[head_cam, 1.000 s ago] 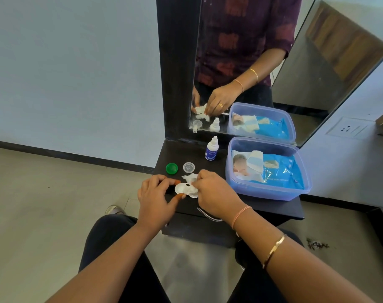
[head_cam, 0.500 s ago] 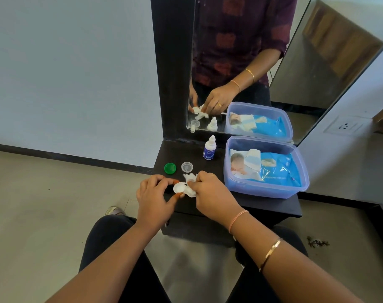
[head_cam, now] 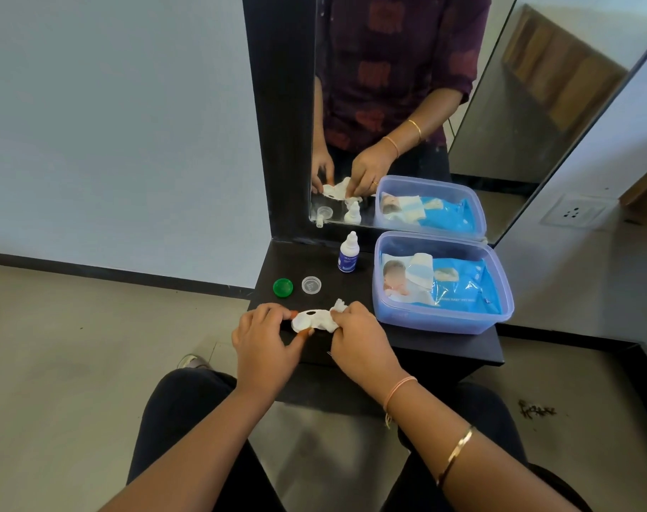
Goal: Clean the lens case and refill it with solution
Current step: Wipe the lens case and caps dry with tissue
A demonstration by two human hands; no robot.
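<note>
A white lens case [head_cam: 305, 321] with both wells uncapped is held over the front left of the dark shelf [head_cam: 443, 349]. My left hand [head_cam: 264, 339] pinches its left end between thumb and fingers. My right hand [head_cam: 357, 339] presses a crumpled white wipe [head_cam: 334, 316] against the case's right end. The green cap [head_cam: 282, 287] and the clear cap [head_cam: 311, 284] lie on the shelf just behind. The small white solution bottle [head_cam: 348, 253] with a blue label stands upright, capped, near the mirror.
A clear blue-tinted tub [head_cam: 473, 319] holding a blue pack of wipes [head_cam: 458, 286] fills the shelf's right side. A mirror [head_cam: 407, 105] in a black frame rises behind the shelf. My knees sit under the shelf's front edge.
Both hands stay on the case and wipe. The right hand has shifted the wipe slightly along the case, so more of the case now shows between the hands.
</note>
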